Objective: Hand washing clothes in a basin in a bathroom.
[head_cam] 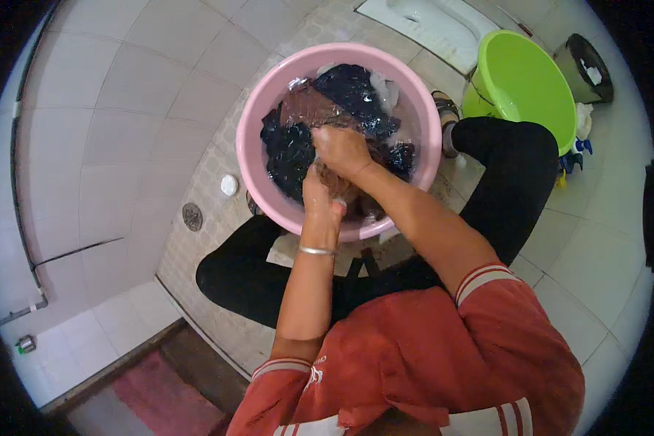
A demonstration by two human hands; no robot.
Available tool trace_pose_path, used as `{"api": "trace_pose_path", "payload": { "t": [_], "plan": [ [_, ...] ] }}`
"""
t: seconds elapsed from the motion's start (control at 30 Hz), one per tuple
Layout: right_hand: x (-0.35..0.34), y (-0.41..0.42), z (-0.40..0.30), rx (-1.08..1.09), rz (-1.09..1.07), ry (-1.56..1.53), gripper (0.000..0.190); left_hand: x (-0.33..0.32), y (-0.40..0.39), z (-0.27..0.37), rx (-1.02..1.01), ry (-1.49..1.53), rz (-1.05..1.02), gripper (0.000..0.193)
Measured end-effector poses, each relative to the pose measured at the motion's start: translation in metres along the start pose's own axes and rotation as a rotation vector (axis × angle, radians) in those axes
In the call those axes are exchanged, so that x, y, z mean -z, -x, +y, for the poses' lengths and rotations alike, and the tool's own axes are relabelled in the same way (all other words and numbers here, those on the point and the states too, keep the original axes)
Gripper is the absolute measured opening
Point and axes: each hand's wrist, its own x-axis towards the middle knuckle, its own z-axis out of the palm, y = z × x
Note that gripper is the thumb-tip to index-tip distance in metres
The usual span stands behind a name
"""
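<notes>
A round pink plastic basin (246, 158) stands between my knees, holding water and wet clothes. My left hand (318, 189), with a silver bangle on its wrist, grips a brown wet cloth (332, 180) over the near half of the basin. Just above it, my right hand (342, 150) is closed on the same cloth, knuckles up. Dark navy fabric (291, 161) lies to the left of my hands, and more dark fabric (351, 90) lies beyond them. A reddish-brown piece (308, 106) spreads between these, and a whitish piece (386, 91) shows at the far right.
A large green tub (534, 82) leans at the right, near a waste bin (586, 71) and bottles (575, 155). A squat toilet (430, 24) is set in the floor beyond. Left of the basin are a white round lid-like object (229, 185) and a floor drain (192, 217).
</notes>
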Motion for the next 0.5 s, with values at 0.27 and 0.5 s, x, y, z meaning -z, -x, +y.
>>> {"api": "trace_pose_path", "payload": {
  "t": [0.27, 0.5],
  "plan": [
    [-0.016, 0.022, -0.007, -0.016, 0.059, -0.108, 0.033, 0.006, -0.007, -0.005, 0.120, 0.954, -0.170, 0.041],
    [0.029, -0.006, 0.058, 0.188, -0.708, -0.479, 0.048, 0.070, 0.037, 0.050, -0.233, 0.364, -0.210, 0.034]
  ]
}}
